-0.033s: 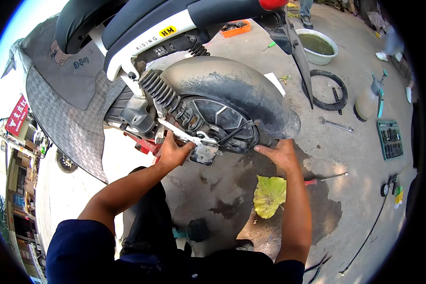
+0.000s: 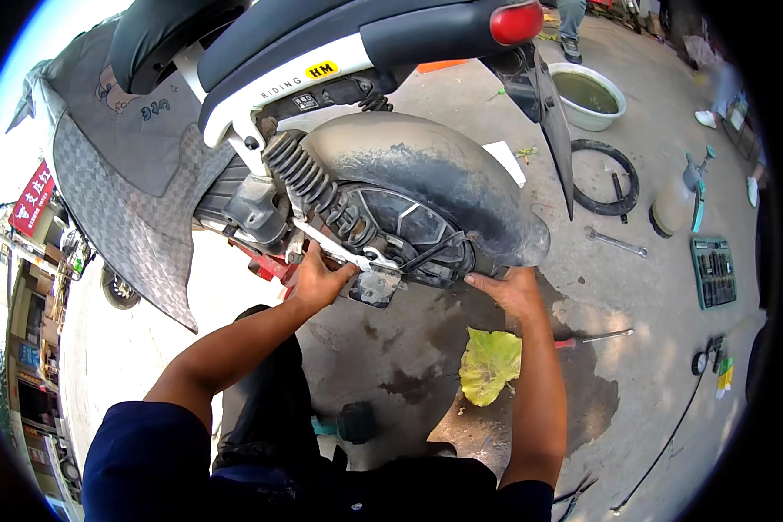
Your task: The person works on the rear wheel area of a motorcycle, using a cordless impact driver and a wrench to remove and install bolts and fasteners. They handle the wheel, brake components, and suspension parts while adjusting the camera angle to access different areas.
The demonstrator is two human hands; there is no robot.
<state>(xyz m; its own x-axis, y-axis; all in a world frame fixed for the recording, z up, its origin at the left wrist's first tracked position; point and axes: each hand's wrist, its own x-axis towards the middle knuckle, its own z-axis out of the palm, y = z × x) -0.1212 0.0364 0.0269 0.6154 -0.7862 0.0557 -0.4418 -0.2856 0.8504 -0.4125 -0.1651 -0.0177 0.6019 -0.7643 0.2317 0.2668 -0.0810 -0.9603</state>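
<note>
A scooter with a black seat and white side trim stands tilted across the view. My left hand [image 2: 320, 283] is closed around the silver swingarm [image 2: 326, 244] below the coil shock absorber [image 2: 300, 170], its thumb by a metal bracket [image 2: 375, 288]. At the rear wheel [image 2: 400, 217], my right hand [image 2: 511, 293] grips the lower rear of the tyre [image 2: 487, 255], thumb on top and fingers hidden. A dusty black rear mudguard [image 2: 418, 157] covers the upper wheel. Black cables run over the hub near the right thumb.
On the wet concrete lie a yellow-green leaf [image 2: 491, 365], a red-handled screwdriver [image 2: 596, 338] and a wrench [image 2: 616, 241]. Farther right are a loose tyre [image 2: 628, 198], a basin of murky water [image 2: 618, 109], a spray bottle [image 2: 672, 207] and a bit set [image 2: 713, 273]. Another person's leg [image 2: 571, 22] stands behind.
The view has shifted slightly, so the scooter's rear sits a little lower and more of the red tail light shows. Both hands keep their places on the scooter.
</note>
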